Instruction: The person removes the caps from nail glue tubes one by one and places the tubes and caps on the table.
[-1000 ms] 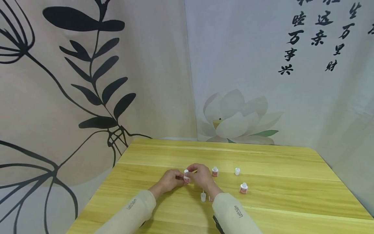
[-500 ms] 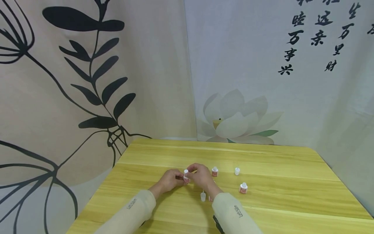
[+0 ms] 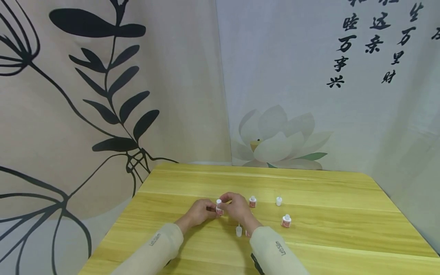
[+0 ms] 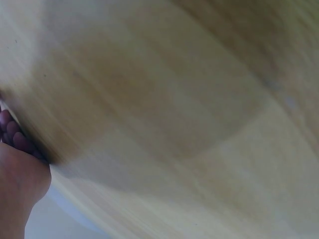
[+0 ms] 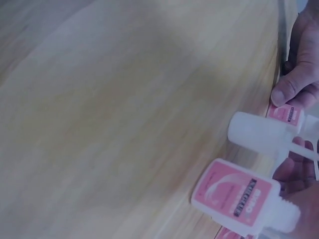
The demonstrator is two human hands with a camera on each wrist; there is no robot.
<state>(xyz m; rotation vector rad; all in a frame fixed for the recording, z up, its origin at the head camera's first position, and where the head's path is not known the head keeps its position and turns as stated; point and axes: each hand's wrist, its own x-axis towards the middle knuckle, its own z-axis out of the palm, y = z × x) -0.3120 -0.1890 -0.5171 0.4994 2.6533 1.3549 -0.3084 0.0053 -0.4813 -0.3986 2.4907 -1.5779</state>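
My left hand (image 3: 202,210) grips a small nail glue bottle (image 3: 219,212) with a pink-red label, upright near the middle of the table. At its top, my right hand (image 3: 237,208) pinches the white cap (image 3: 219,201) between thumb and fingers. The right wrist view shows the left thumb (image 5: 283,94) pressed on that bottle's label (image 5: 286,114). Closer to that camera stand an uncapped nail glue bottle (image 5: 232,194) with a threaded white neck and a loose white brush cap (image 5: 259,132). The left wrist view catches only part of the left hand (image 4: 22,169), without the bottle.
On the wooden table (image 3: 343,236), another bottle (image 3: 253,202) stands just beyond the right hand. Farther right are a white cap (image 3: 279,201) and one more bottle (image 3: 286,221). My right forearm partly covers the uncapped bottle in the head view. A printed curtain (image 3: 185,95) hangs behind.
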